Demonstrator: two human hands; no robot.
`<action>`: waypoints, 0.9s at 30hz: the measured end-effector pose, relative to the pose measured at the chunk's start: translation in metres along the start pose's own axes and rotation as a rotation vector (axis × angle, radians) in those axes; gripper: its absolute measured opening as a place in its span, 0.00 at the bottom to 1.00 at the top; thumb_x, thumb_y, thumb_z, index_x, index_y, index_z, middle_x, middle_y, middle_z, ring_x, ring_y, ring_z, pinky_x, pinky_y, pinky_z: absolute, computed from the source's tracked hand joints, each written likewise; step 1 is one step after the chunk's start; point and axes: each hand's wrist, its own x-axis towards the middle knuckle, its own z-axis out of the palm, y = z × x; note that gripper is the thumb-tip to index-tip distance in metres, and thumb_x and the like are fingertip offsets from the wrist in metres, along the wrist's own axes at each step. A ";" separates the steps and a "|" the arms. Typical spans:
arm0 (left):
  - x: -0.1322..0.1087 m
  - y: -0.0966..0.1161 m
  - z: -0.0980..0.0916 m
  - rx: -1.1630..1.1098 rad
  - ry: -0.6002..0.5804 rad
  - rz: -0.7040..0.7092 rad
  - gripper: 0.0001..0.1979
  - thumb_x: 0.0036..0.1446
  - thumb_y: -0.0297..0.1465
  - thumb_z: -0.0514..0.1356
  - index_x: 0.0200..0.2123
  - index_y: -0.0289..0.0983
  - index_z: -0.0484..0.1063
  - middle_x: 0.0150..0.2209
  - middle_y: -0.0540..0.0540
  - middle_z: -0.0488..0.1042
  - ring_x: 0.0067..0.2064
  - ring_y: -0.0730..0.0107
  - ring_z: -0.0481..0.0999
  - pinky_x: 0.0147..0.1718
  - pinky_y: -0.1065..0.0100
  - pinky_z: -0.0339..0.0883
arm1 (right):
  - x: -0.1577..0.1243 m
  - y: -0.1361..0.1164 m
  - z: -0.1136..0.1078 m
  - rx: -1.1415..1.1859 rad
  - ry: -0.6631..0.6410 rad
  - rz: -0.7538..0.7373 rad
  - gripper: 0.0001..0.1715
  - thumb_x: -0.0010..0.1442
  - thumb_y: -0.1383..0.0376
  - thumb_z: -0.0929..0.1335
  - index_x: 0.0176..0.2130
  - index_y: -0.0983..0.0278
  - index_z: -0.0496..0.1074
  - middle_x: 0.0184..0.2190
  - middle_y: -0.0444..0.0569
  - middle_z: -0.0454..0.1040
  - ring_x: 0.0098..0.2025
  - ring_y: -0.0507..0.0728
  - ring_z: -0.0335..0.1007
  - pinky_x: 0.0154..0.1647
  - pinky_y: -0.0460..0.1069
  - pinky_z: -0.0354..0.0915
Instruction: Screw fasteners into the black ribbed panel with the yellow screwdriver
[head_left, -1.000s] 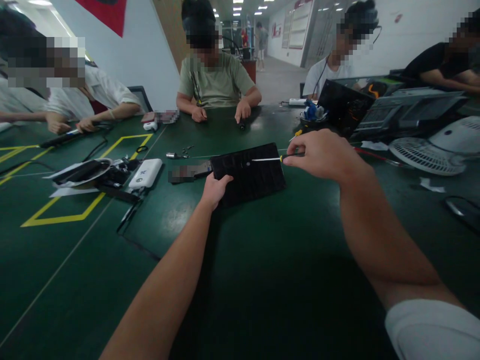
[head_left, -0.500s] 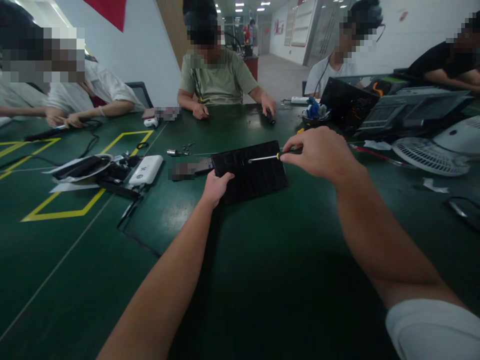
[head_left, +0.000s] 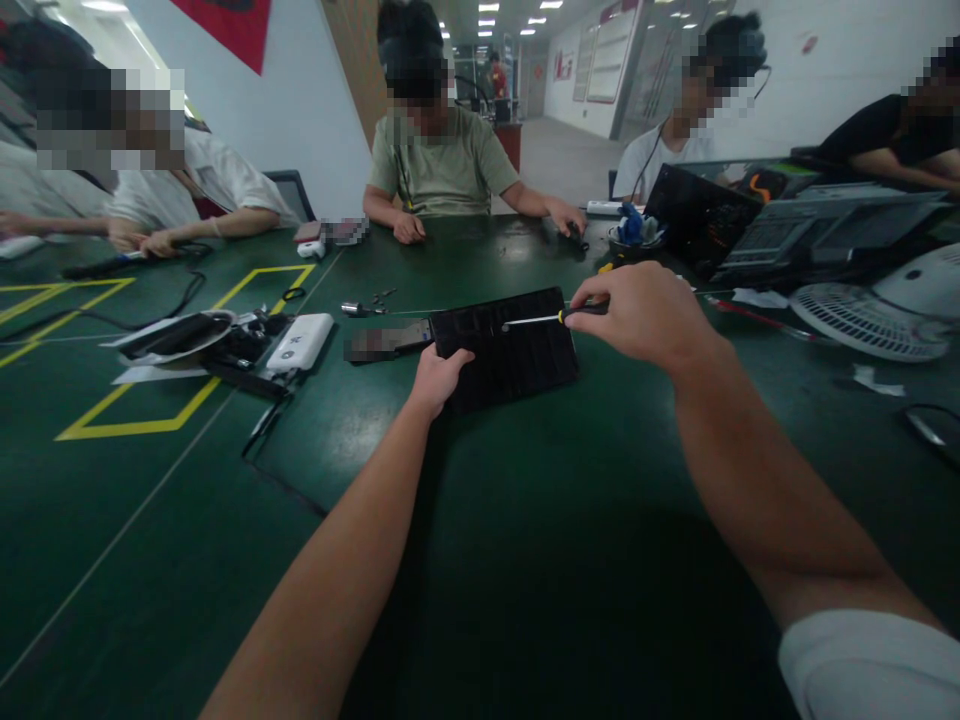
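Observation:
A flat black rectangular panel (head_left: 517,365) with ribs and recesses is tilted up above the green table. My left hand (head_left: 441,380) grips its left edge, thumb on the face and fingers hidden behind. My right hand (head_left: 637,315) is closed around the dark handle of a screwdriver (head_left: 534,321), whose yellow collar and silver shaft point left. The shaft's tip lies at the panel's upper middle, where a small bright spot shows; I cannot tell whether it is a screw. Left of the panel lies a dark flat object (head_left: 386,342), partly blurred out.
On the left are a white power bank (head_left: 301,342), a cable and a pile of dark parts (head_left: 180,338). A small metal cylinder (head_left: 350,309) lies near tiny pieces. At right stand a white fan (head_left: 874,310) and computer cases (head_left: 832,225). Several people sit around the table (head_left: 570,520).
The whole view has shifted slightly, so things appear a little further right and lower. Both hands keep their holds on panel and screwdriver. The person opposite has moved a hand holding a dark object outward.

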 end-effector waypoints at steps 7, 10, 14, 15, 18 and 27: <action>0.000 0.000 -0.001 0.015 -0.004 0.000 0.17 0.39 0.36 0.70 0.35 0.38 0.77 0.35 0.45 0.80 0.39 0.57 0.80 0.45 0.56 0.76 | 0.001 -0.002 0.002 0.004 -0.049 0.001 0.15 0.64 0.52 0.73 0.46 0.54 0.87 0.42 0.53 0.86 0.46 0.69 0.79 0.42 0.60 0.68; 0.001 -0.001 -0.001 0.018 -0.010 -0.004 0.17 0.40 0.37 0.70 0.36 0.38 0.77 0.36 0.45 0.80 0.40 0.56 0.80 0.46 0.56 0.76 | 0.001 -0.001 0.002 0.010 -0.042 -0.004 0.15 0.65 0.51 0.73 0.45 0.53 0.87 0.42 0.53 0.85 0.45 0.68 0.78 0.42 0.59 0.67; 0.002 -0.003 -0.002 0.006 -0.021 -0.012 0.18 0.40 0.37 0.71 0.37 0.38 0.77 0.37 0.44 0.81 0.41 0.55 0.81 0.46 0.55 0.76 | 0.001 0.001 0.002 0.013 -0.030 -0.008 0.16 0.65 0.51 0.72 0.46 0.53 0.87 0.41 0.53 0.85 0.45 0.68 0.78 0.42 0.59 0.67; 0.002 -0.003 -0.002 0.004 -0.018 -0.009 0.18 0.40 0.36 0.71 0.37 0.38 0.77 0.37 0.44 0.81 0.41 0.55 0.81 0.46 0.55 0.76 | 0.002 0.002 0.002 0.012 -0.035 -0.008 0.16 0.65 0.51 0.72 0.46 0.53 0.87 0.41 0.53 0.86 0.45 0.68 0.78 0.42 0.59 0.67; 0.002 -0.002 -0.001 -0.002 -0.014 0.004 0.18 0.39 0.36 0.71 0.36 0.38 0.77 0.36 0.45 0.80 0.40 0.56 0.80 0.45 0.56 0.76 | 0.002 0.001 0.002 0.012 -0.057 -0.007 0.15 0.65 0.51 0.73 0.45 0.54 0.87 0.41 0.54 0.86 0.45 0.69 0.78 0.42 0.59 0.67; 0.000 0.000 -0.001 0.004 -0.018 -0.006 0.18 0.39 0.37 0.70 0.36 0.38 0.77 0.36 0.45 0.80 0.40 0.56 0.80 0.45 0.56 0.76 | 0.001 0.000 0.006 -0.013 -0.109 -0.013 0.20 0.68 0.50 0.68 0.45 0.57 0.86 0.41 0.56 0.84 0.44 0.67 0.78 0.43 0.59 0.68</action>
